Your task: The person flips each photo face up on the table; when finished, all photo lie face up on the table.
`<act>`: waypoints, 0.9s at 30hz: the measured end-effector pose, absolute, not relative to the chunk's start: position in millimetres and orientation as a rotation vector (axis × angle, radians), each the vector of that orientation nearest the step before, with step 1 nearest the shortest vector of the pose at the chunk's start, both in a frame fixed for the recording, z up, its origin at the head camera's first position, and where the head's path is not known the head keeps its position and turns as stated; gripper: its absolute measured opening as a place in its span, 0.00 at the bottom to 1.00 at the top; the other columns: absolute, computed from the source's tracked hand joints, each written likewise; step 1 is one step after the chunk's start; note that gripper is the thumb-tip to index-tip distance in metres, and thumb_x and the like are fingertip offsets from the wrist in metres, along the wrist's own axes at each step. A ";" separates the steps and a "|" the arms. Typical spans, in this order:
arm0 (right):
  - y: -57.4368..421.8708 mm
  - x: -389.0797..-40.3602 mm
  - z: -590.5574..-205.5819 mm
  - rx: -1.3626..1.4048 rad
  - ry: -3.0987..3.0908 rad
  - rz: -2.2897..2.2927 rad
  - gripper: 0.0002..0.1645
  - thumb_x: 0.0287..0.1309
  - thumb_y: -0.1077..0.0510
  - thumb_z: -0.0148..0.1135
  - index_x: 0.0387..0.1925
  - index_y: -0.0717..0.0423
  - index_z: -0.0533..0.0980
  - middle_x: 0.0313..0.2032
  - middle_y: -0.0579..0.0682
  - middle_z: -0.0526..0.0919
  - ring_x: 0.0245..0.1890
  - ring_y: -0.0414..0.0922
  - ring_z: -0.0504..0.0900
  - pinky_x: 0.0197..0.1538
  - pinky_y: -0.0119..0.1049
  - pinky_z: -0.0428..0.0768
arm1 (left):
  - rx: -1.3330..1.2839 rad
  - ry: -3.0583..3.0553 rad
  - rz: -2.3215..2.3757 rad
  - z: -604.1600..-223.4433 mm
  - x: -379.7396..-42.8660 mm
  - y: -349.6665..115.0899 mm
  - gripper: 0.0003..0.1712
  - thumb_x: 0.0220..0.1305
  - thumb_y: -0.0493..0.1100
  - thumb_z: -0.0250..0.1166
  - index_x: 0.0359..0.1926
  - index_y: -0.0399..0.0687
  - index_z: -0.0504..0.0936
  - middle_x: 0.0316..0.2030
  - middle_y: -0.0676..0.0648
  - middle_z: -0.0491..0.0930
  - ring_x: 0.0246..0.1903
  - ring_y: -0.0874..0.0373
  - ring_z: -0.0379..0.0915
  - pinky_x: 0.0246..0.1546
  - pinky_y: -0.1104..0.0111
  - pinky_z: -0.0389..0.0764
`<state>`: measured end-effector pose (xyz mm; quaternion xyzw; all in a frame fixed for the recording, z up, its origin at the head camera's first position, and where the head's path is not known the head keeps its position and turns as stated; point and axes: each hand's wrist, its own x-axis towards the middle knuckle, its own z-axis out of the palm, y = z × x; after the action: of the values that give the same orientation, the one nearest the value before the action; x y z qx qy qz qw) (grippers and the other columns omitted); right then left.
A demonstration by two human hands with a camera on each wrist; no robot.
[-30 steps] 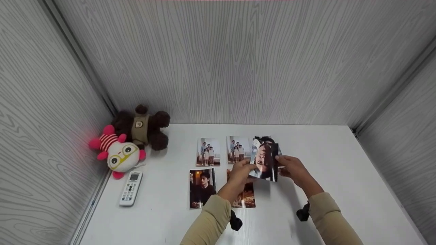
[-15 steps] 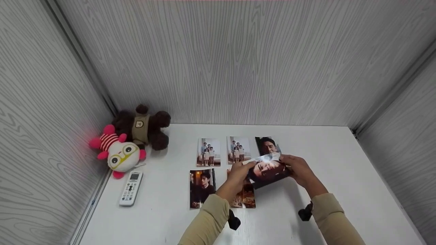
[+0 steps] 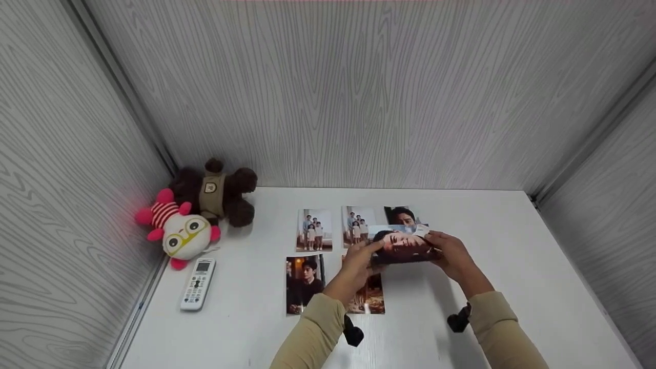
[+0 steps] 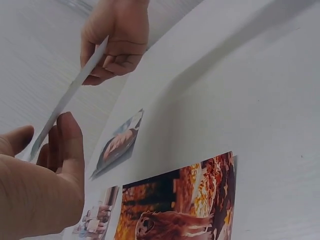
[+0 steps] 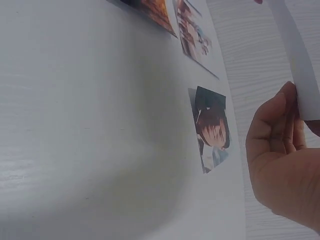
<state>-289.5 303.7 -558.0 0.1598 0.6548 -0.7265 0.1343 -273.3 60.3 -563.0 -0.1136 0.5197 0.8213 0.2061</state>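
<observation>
Above the table, my left hand [image 3: 356, 266] and right hand [image 3: 453, 256] pinch the two ends of a photo print [image 3: 405, 246] of a face, turned sideways. A white corner shows at its right end; whether more prints lie behind it I cannot tell. In the left wrist view its edge stands between the thumb and fingers of both hands. On the table behind it is a portrait photo [image 3: 401, 214], partly covered. To the left lie two family photos [image 3: 313, 230] and a photo of a person in a dark top [image 3: 305, 287]. A dog photo [image 4: 175, 210] is partly hidden under my left arm.
At the left stand a pink-and-white plush toy [image 3: 187, 236] and a brown plush toy [image 3: 212, 195], touching each other. A white remote control [image 3: 198, 284] lies in front of them. Grey wood-grain panels [image 3: 328, 92] enclose the white table [image 3: 512, 256] at the back and sides.
The held print has been turned from upright to sideways, then raised and levelled slightly. My hands have shifted their hold to its short ends. The portrait photo behind has become more visible.
</observation>
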 end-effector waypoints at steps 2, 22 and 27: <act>303.5 -289.7 -558.4 0.487 1.859 -2.149 0.32 0.74 0.54 0.56 0.72 0.62 0.60 0.48 0.47 0.78 0.41 0.36 0.80 0.44 0.30 0.83 | -0.318 1.405 2.306 -561.6 -272.4 61.0 0.37 0.67 0.43 0.68 0.71 0.34 0.66 0.54 0.39 0.82 0.41 0.52 0.85 0.48 0.57 0.87; 299.1 -283.2 -564.5 0.269 1.944 -1.965 0.27 0.71 0.52 0.61 0.65 0.59 0.69 0.42 0.42 0.80 0.39 0.39 0.81 0.46 0.34 0.81 | -0.409 1.482 2.386 -561.4 -276.5 65.3 0.20 0.72 0.50 0.63 0.50 0.37 0.79 0.42 0.44 0.84 0.33 0.55 0.83 0.38 0.61 0.88; 293.1 -282.8 -568.0 0.209 1.973 -1.883 0.29 0.70 0.52 0.62 0.67 0.61 0.68 0.41 0.43 0.80 0.40 0.40 0.79 0.45 0.36 0.79 | -0.340 1.575 2.314 -560.6 -272.5 66.7 0.26 0.70 0.58 0.64 0.51 0.40 0.82 0.46 0.42 0.86 0.39 0.55 0.84 0.41 0.60 0.88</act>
<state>-282.8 293.1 -568.0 0.0750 0.7065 -0.6742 0.2016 -272.5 66.7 -560.6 -0.1191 0.5513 0.8101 0.1602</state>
